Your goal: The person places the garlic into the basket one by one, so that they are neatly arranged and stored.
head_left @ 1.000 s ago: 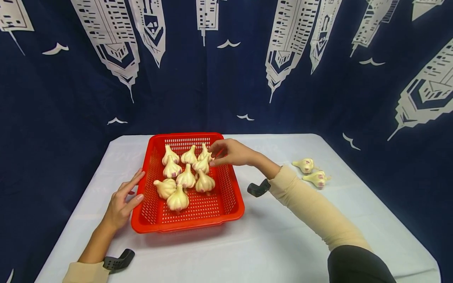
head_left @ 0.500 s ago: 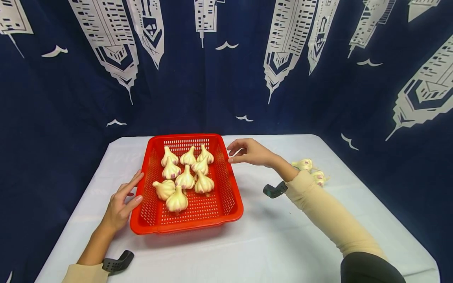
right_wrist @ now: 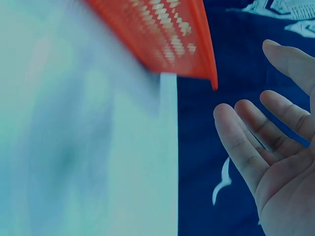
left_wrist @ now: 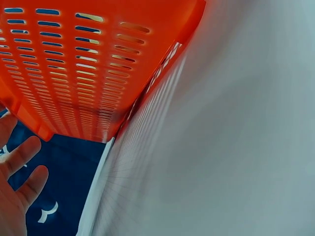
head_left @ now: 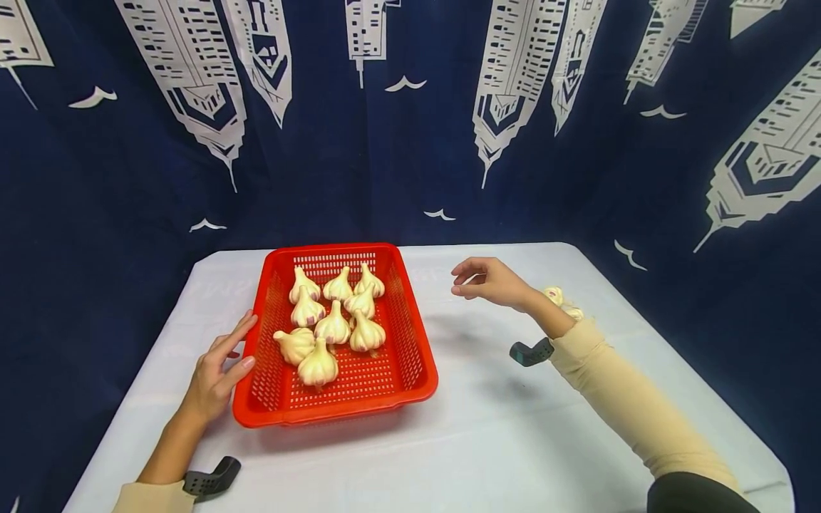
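In the head view a red perforated basket [head_left: 385,407] holds several garlic bulbs [head_left: 318,365], most with stems up and one tipped sideways. My left hand [head_left: 210,376] rests on the basket's left rim, fingers fairly straight along it; in the left wrist view its fingers [left_wrist: 29,186] show beside the slotted wall. Over the table, right of the basket, my right hand [head_left: 492,282] hovers with relaxed, slightly bent fingers and nothing in them; the right wrist view shows them apart. Two more garlic bulbs [head_left: 571,311] lie at the right, partly hidden behind the right forearm.
A white-covered table [head_left: 513,456] bears the basket. Behind it hangs a dark blue cloth [head_left: 359,171] printed with white buildings and birds. Each wrist wears a black device [head_left: 534,352].
My right hand has drawn back from over the bulbs, out past the basket's right rim and toward the loose bulbs on the right. My left hand stays on the rim.
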Motion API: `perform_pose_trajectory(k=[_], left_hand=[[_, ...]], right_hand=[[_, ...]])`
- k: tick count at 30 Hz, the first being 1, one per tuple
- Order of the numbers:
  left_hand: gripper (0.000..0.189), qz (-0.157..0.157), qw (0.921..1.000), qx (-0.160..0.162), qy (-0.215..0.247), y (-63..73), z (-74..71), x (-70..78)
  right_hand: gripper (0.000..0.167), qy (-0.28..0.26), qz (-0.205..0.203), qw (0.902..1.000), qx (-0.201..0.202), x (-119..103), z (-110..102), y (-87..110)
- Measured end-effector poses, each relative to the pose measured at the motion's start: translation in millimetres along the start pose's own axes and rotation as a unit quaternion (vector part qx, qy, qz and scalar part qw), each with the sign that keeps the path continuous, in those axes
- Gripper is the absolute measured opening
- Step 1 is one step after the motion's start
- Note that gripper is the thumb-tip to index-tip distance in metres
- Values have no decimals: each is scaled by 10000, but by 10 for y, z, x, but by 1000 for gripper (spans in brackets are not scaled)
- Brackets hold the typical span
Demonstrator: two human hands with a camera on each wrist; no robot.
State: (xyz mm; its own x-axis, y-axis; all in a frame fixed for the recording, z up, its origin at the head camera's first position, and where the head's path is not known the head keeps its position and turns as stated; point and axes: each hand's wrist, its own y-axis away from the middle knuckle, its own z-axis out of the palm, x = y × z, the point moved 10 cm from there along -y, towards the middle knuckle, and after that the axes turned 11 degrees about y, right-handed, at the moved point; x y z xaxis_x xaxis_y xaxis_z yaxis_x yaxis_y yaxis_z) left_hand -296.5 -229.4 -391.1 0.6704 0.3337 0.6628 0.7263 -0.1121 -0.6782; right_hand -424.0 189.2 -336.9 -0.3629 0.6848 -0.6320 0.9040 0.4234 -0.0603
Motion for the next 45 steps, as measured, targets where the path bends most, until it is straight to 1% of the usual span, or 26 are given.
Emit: perform_pose_trajectory(k=[5, 10, 15, 19, 24, 28, 33, 39, 45], left_hand=[[63, 17, 10000, 39, 55, 16, -28, -5], [62, 24, 9999, 121, 120, 37, -73, -8], [62, 36, 9998, 147, 132, 51, -82, -20], [62, -19, 9998, 151, 114, 53, -78, -20], [63, -73, 9999, 128, 53, 32, -72, 1], [64, -60, 9999, 134, -4, 12, -70, 11], [64, -3, 9999, 97, 57, 5, -58, 22], [63, -3, 9999, 103, 86, 2, -41, 11], [63, -34, 9999, 79, 122, 15, -11, -6]], right_hand=[[43, -13, 281, 9993, 249, 268, -147, 128], [43, -27, 415, 9978, 514, 453, -318, 249], [41, 1, 551, 9954, 782, 667, -483, 364], [42, 173, 787, 9925, 922, 872, -582, 464], [48, 448, 1105, 9869, 1091, 1092, -695, 608], [49, 510, 1196, 9836, 1247, 1231, -792, 714], [49, 684, 1353, 9787, 1387, 1388, -902, 829], [50, 881, 1442, 9737, 1531, 1498, -1033, 910], [51, 1345, 1790, 9641, 1424, 1638, -1091, 1017]])
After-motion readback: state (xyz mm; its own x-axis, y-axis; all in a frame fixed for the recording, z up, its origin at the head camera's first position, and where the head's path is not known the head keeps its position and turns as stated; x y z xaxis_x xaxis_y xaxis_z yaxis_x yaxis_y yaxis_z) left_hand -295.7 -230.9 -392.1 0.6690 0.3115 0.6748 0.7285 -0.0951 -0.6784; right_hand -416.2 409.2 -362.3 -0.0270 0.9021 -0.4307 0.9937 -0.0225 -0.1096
